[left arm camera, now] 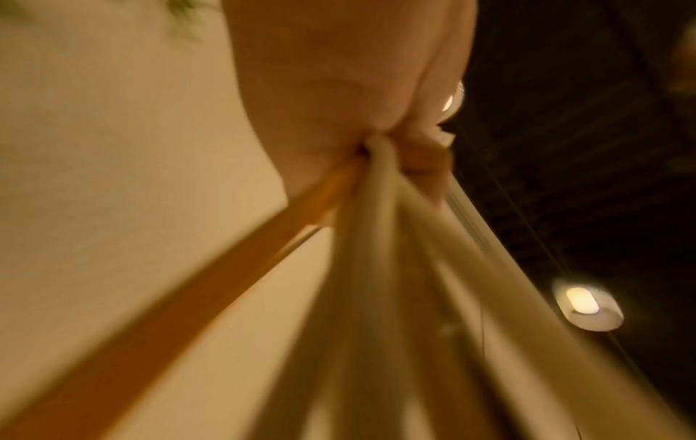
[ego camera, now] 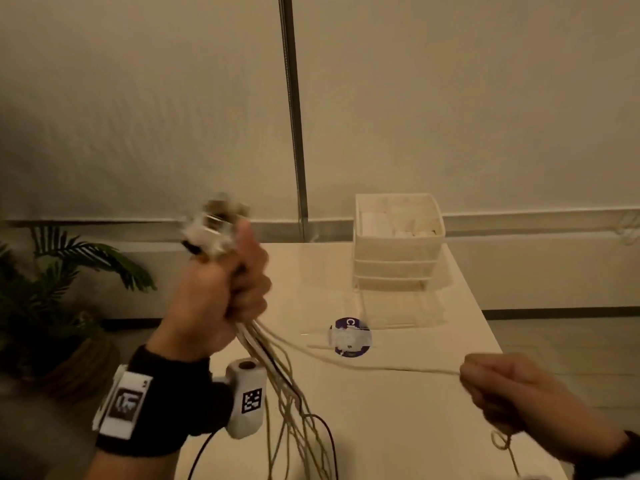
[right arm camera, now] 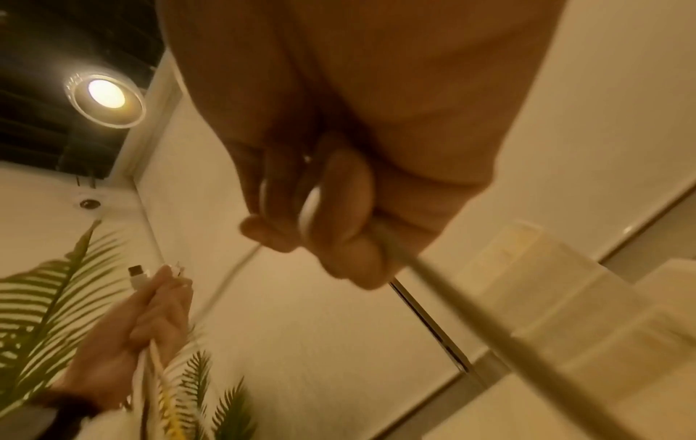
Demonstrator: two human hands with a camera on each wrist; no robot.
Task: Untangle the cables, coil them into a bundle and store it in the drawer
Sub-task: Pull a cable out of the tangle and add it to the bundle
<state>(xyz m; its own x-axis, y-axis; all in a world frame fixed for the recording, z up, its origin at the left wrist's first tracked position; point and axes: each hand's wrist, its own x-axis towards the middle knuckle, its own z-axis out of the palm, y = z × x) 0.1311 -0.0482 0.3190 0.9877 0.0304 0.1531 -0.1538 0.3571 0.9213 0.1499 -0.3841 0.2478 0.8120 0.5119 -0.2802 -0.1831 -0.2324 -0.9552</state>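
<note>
My left hand (ego camera: 225, 292) is raised above the table's left edge and grips a bunch of several pale cables (ego camera: 277, 372). Their plugs (ego camera: 214, 226) stick up out of the fist, and the strands hang down past the wrist camera. One white cable (ego camera: 381, 367) runs taut from that fist across to my right hand (ego camera: 502, 389), which is closed round it; a short tail (ego camera: 505, 445) dangles under that hand. The left wrist view shows the cables (left arm camera: 376, 238) fanning out of the fist (left arm camera: 339, 89). The right wrist view shows fingers (right arm camera: 339, 223) curled on the cable (right arm camera: 489, 315).
A white drawer unit (ego camera: 398, 268) with an open tray on top stands at the back of the cream table (ego camera: 398, 427). A round purple-and-white sticker (ego camera: 350, 337) lies mid-table. A potted palm (ego camera: 45, 289) stands on the floor to the left.
</note>
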